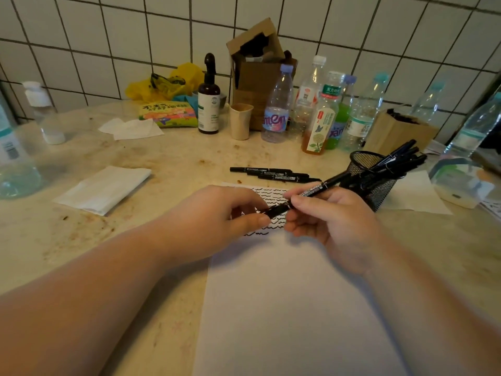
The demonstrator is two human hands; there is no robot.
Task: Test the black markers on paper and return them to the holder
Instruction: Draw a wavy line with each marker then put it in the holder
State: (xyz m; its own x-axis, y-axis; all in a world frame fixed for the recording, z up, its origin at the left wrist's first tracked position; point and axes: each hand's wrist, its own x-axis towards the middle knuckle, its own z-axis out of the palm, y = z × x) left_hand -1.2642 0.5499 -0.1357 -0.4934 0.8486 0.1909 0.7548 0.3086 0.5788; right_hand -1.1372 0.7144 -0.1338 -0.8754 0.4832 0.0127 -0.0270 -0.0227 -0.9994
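Observation:
Both hands hold one black marker [311,193] above the white paper [292,308]. My left hand [217,221] pinches the marker's near end, which looks like its cap. My right hand [333,223] grips the barrel in the middle. Wavy black test lines [271,194] cover the paper's far end, partly hidden by my hands. Three black markers [273,175] lie on the table just beyond the paper. A black mesh holder [374,183] stands tilted to the right with several markers sticking out.
Several plastic bottles [276,107], a paper cup [240,120], a dark pump bottle [208,96] and cardboard boxes [257,69] crowd the back by the tiled wall. Folded tissue [105,188] lies at left, and another white sheet [417,196] lies behind the holder.

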